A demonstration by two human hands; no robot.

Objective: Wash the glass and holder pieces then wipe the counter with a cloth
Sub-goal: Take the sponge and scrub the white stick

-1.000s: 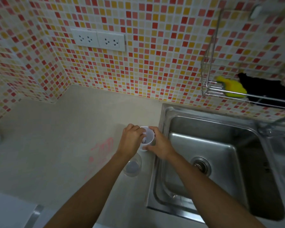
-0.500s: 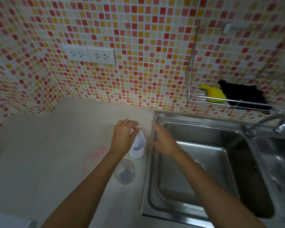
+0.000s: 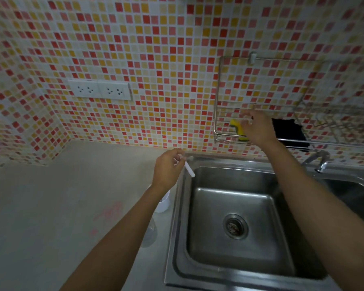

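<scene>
The left hand (image 3: 168, 169) pinches a small white piece (image 3: 189, 170) over the sink (image 3: 229, 163) rim; the white cup (image 3: 164, 203) and glass (image 3: 150, 234) stand just under its wrist. The right hand (image 3: 257, 129) is at the yellow sponge (image 3: 236, 128), but I cannot tell whether it grasps it.

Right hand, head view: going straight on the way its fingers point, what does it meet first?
Most likely the yellow sponge in the wire rack: the right hand is at the rack, fingers aimed at the sponge. They may already touch it; depth is unclear.
</scene>
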